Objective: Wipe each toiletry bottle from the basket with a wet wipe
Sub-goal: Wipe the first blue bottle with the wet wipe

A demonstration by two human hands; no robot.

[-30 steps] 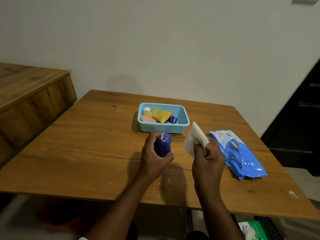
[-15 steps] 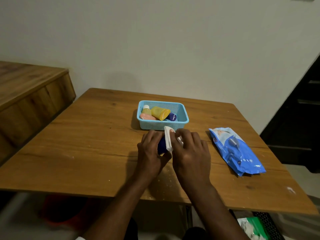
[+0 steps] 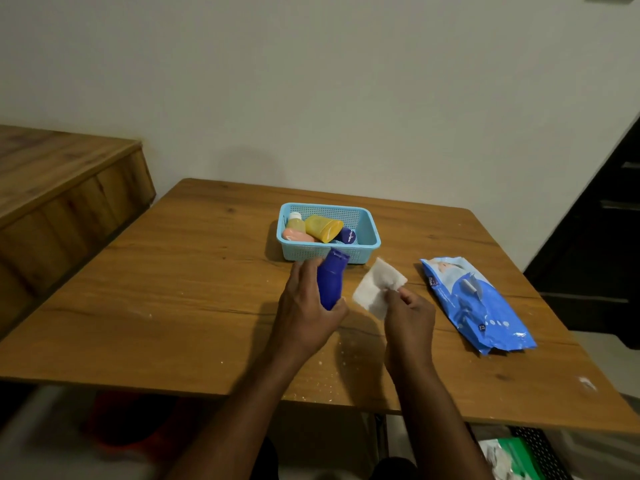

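Note:
My left hand (image 3: 308, 306) grips a dark blue bottle (image 3: 330, 278), tilted with its cap end pointing toward the basket. My right hand (image 3: 410, 315) pinches a white wet wipe (image 3: 377, 287) by its lower corner; the wipe hangs just right of the bottle without touching it. Behind both hands sits a light blue basket (image 3: 369, 245) holding a yellow bottle (image 3: 323, 228), a small pale-yellow bottle with a white cap (image 3: 295, 222), a peach-coloured bottle (image 3: 298, 235) and a dark blue one (image 3: 347, 235).
A blue wet-wipe pack (image 3: 472, 303) lies on the wooden table (image 3: 173, 289) to the right of my hands. A wooden cabinet (image 3: 59, 192) stands at the left. A dark doorway is at the right; white crumbs dot the table's near edge.
Half a second ago my right hand pressed the wipe against the bottle. It has now pulled away to the right, and the bottle has tipped with its cap toward the basket.

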